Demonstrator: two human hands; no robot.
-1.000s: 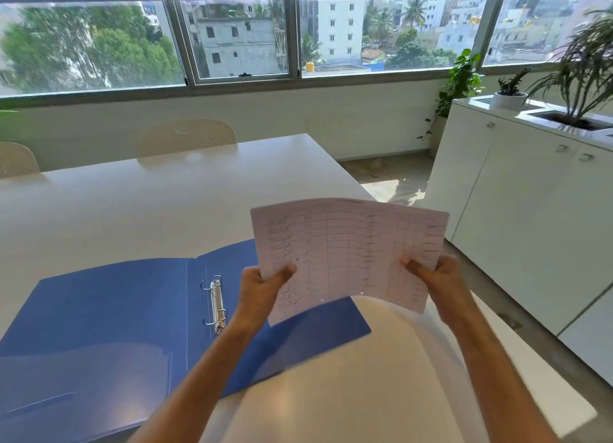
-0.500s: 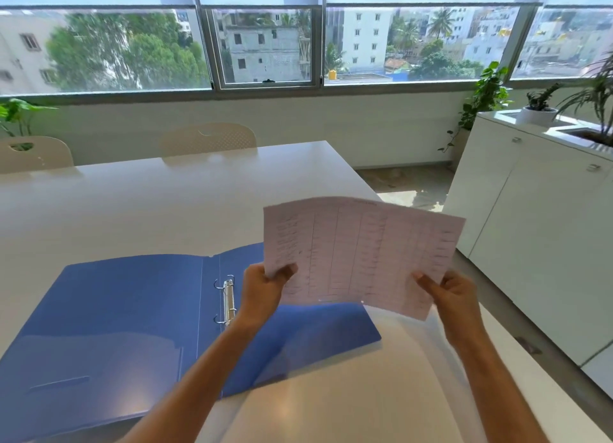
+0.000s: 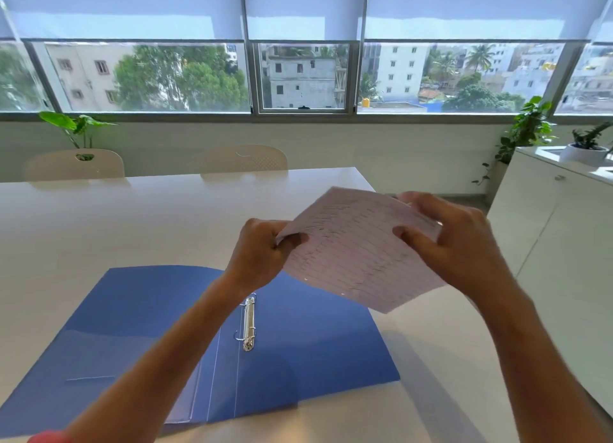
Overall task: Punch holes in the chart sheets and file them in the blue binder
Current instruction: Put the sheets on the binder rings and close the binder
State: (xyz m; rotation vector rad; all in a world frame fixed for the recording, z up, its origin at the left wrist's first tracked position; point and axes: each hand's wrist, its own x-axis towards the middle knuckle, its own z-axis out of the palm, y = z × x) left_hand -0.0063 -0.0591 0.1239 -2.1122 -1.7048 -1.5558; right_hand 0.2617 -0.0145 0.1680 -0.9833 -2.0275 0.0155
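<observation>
You're at the filing step — both hands, left (image 3: 262,253) and right (image 3: 454,240), have fingers clamped on the pink gridded chart sheets (image 3: 356,253) above the open blue ring binder (image 3: 298,343); next, line the punched holes over its metal rings (image 3: 248,323).

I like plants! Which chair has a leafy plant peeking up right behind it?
The left chair: a green plant rises behind its backrest. The other chair, nearer the middle, has only bare wall behind it.

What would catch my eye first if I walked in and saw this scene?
Probably the pink chart sheet, held up in the air in the middle of the view, the left hand pinching its left edge and the right hand gripping its right. Just below it, the blue binder lies open on the white table, its metal rings bare.
</observation>
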